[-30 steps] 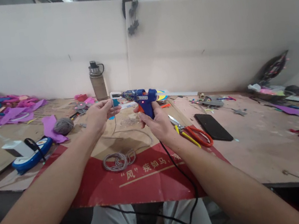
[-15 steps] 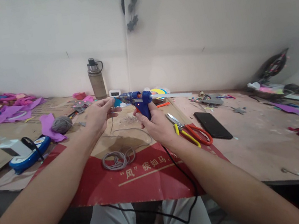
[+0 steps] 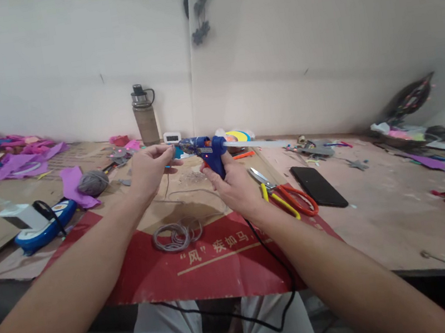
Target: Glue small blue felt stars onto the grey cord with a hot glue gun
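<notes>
My right hand [image 3: 231,182] is wrapped round the handle of a blue glue gun [image 3: 212,154], which points left and has a long pale glue stick out of its back. At the gun's nozzle, my left hand [image 3: 153,169] pinches something small, with a bit of blue [image 3: 178,152] beside the fingertips; its shape is hidden. A thin grey cord hangs below my left hand and runs to a loose coil [image 3: 172,237] on the red printed board [image 3: 222,273]. The gun's black cable drops over the table's front edge.
Scissors with red handles [image 3: 301,199], yellow-handled pliers [image 3: 285,205] and a black phone [image 3: 318,186] lie to the right. Grey yarn [image 3: 93,183], a blue power strip [image 3: 48,228] and purple scraps lie left. A bottle [image 3: 145,117] stands behind.
My left hand's fingertips have shifted slightly right, closer along the nozzle. My right hand and the glue gun look almost unchanged; the whole view has shifted a little.
</notes>
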### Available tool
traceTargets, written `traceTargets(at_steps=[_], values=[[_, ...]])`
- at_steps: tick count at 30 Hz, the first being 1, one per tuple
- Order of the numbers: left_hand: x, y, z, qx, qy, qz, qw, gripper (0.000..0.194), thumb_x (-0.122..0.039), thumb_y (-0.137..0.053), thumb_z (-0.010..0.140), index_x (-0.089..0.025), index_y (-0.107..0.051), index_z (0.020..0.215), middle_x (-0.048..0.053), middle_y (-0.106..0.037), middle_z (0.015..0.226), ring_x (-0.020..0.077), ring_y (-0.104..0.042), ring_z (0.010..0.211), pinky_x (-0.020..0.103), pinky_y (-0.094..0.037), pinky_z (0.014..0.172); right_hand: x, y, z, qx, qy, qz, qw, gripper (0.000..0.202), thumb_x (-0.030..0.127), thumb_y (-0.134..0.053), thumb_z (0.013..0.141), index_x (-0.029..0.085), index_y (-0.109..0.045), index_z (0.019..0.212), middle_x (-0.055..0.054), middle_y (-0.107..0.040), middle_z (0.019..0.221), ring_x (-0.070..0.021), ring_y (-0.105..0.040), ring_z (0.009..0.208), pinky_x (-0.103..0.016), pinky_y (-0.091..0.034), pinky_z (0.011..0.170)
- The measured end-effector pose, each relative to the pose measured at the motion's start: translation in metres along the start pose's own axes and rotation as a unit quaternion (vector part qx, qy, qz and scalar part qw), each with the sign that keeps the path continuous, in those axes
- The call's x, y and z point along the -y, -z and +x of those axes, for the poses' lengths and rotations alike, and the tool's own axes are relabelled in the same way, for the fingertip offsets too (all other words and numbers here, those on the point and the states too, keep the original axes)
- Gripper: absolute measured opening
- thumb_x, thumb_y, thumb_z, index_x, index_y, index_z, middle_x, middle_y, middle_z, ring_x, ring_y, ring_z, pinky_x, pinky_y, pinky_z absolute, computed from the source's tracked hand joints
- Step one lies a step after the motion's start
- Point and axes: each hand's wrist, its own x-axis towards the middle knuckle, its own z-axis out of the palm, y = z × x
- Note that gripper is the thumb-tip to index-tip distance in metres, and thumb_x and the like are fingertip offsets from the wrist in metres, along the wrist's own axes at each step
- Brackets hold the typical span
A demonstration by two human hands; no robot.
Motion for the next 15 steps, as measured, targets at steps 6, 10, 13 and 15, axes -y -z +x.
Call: traceTargets(at_steps=[6, 10, 13, 15], values=[[0.0003, 0.0005, 0.0003, -0.009, -0.01, 0.02, 1.0, 0.024, -0.035, -0.07, 0.072, -0.012, -0.066, 0.077, 0.006, -0.068, 0.072, 0.0158, -0.068, 0.06, 0.022, -0.053, 0.05, 0.0033, 0.0012, -0.0011, -0.004, 0.001, -0.016, 1.0, 0.04, 0.03, -0.05, 0.088, 0.017, -0.048, 0.126, -0.01, -0.066, 0.099, -0.0224, -0.062, 0.087, -0.038, -0.05, 0.08], [-0.0009, -0.0004, -0.0006, -0.002, -0.008, 0.02, 1.0, 0.024, -0.035, -0.069, 0.073, -0.012, -0.066, 0.078, 0.006, -0.068, 0.071, 0.0157, -0.068, 0.059, 0.022, -0.053, 0.049, 0.0041, 0.0011, -0.0011, -0.004, 0.003, -0.011, 1.0, 0.039, 0.031, -0.05, 0.088, 0.019, -0.05, 0.125, -0.01, -0.066, 0.104, -0.0232, -0.061, 0.091, -0.039, -0.049, 0.083], [-0.0011, -0.0008, -0.0004, -0.002, -0.007, 0.018, 1.0, 0.023, -0.035, -0.069, 0.072, -0.012, -0.067, 0.077, 0.006, -0.068, 0.072, 0.0158, -0.068, 0.059, 0.022, -0.053, 0.049, 0.0034, 0.001, -0.0008, -0.004, 0.007, -0.006, 1.0, 0.038, 0.032, -0.051, 0.088, 0.021, -0.051, 0.123, -0.011, -0.066, 0.105, -0.0244, -0.061, 0.093, -0.041, -0.048, 0.085], [-0.0012, -0.0007, 0.0001, -0.01, -0.004, 0.014, 1.0, 0.022, -0.034, -0.07, 0.072, -0.012, -0.066, 0.076, 0.006, -0.068, 0.072, 0.0156, -0.068, 0.059, 0.022, -0.053, 0.049, 0.0025, 0.0011, -0.0008, -0.004, 0.007, 0.002, 1.0, 0.039, 0.033, -0.05, 0.088, 0.021, -0.05, 0.125, -0.011, -0.066, 0.107, -0.0248, -0.061, 0.094, -0.041, -0.048, 0.085]])
